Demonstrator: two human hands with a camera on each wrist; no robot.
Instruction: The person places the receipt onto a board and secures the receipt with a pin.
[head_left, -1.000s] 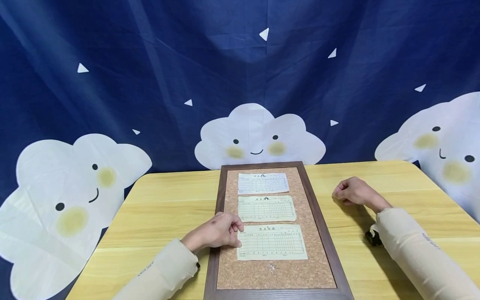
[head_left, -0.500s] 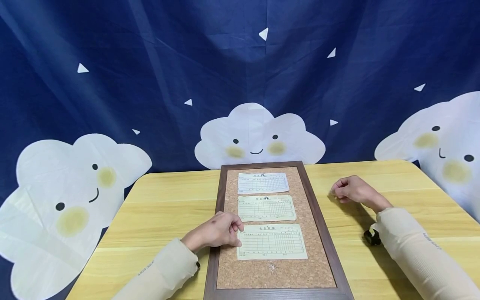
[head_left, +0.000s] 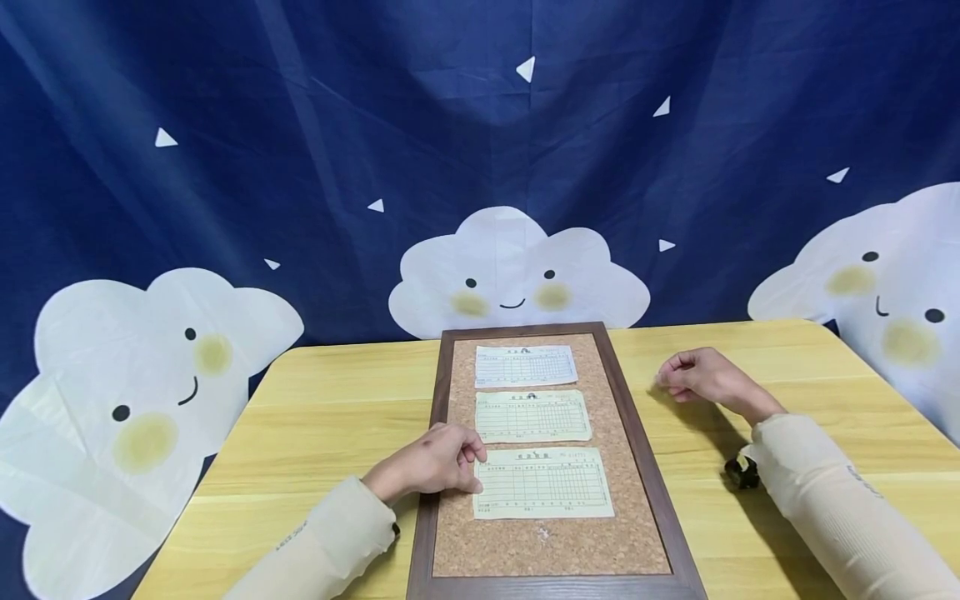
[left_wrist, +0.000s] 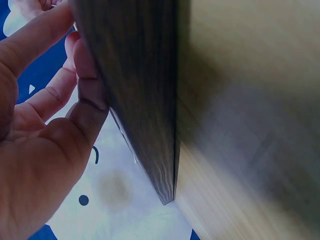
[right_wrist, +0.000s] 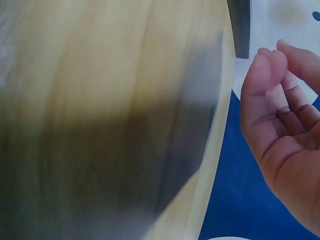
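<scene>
A framed cork board [head_left: 495, 550] lies on the table with three printed receipt slips on it. The top slip [head_left: 525, 367] is whitish; the middle slip [head_left: 534, 417] and bottom slip [head_left: 543, 483] are pale yellow-green. My left hand [head_left: 442, 458] reaches over the board's left frame, thumb and finger apart, their tips resting on the bottom slip's left edge. In the left wrist view the dark frame [left_wrist: 140, 90] hides part of these fingers. Right of the board, my right hand [head_left: 708, 379] hovers, thumb and forefinger together on a small pale, clear piece, too small to name.
A small whitish cluster [head_left: 543, 532] lies on the cork below the bottom slip; its kind is unclear. Small dark marks show at the tops of the upper two slips. The wooden table [head_left: 330, 400] ends at a blue curtain [head_left: 300, 150] printed with clouds.
My right hand has drifted slightly left toward the board and a little away from me, and the pale piece at its fingertips shows more. The left hand and slips keep their places.
</scene>
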